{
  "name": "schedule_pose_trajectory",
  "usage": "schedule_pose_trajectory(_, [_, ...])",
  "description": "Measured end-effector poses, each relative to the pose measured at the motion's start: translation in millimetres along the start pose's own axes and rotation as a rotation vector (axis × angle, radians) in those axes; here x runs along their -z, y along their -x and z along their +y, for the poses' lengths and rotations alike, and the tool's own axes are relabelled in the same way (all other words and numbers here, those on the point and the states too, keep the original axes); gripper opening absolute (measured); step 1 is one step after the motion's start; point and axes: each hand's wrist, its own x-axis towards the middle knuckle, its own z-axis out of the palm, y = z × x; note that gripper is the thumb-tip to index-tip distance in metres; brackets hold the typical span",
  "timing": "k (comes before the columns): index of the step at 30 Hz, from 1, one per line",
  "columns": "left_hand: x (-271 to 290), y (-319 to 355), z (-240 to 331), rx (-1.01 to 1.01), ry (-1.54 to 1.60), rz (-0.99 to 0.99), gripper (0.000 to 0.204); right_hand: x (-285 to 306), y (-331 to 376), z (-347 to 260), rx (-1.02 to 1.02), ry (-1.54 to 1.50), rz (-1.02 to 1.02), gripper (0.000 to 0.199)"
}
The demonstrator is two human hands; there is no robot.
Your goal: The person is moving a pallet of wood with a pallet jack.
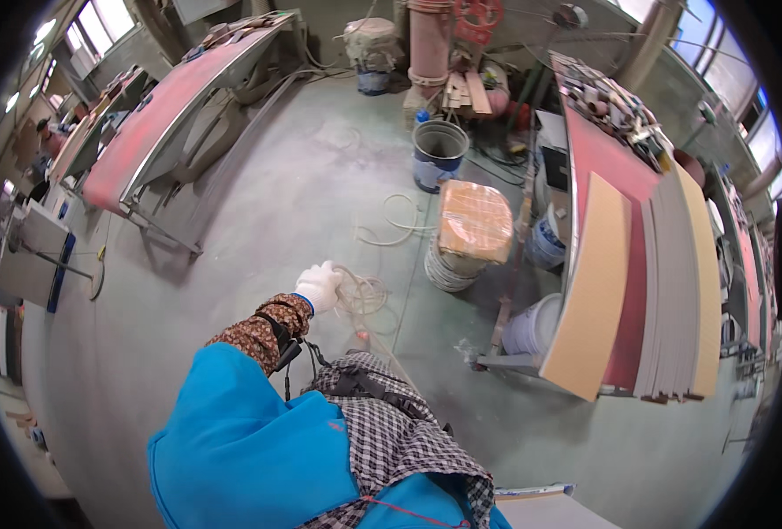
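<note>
Because the left hand, in a white glove, hangs out over the floor with its back turned to the camera, the fingers are mostly masked, and I cannot tell whether they are apart, together or clamped on anything; the loosely coiled pale hose lies just beyond its fingertip side, overlapping it in view, so contact or grip stays uncertain; the right hand is out of view; a tape-wrapped block caps a white bucket, presumably to make a seat; tan boards and grey boards lie lengthwise on the red-topped bench, probably to keep them flat and off the floor.
</note>
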Motion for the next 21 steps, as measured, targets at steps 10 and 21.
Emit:
schedule_pose_trajectory(10, [87,-28,-81,0.177,0.591,0.079,0.034,160,-10,-158,0.043,-0.479,0.035,0.023])
schedule_pose_trajectory(21, [282,-123,11,-0.596,1.404,0.168,0.032,332,73,-293,0.638,-1.038,0.555,0.024])
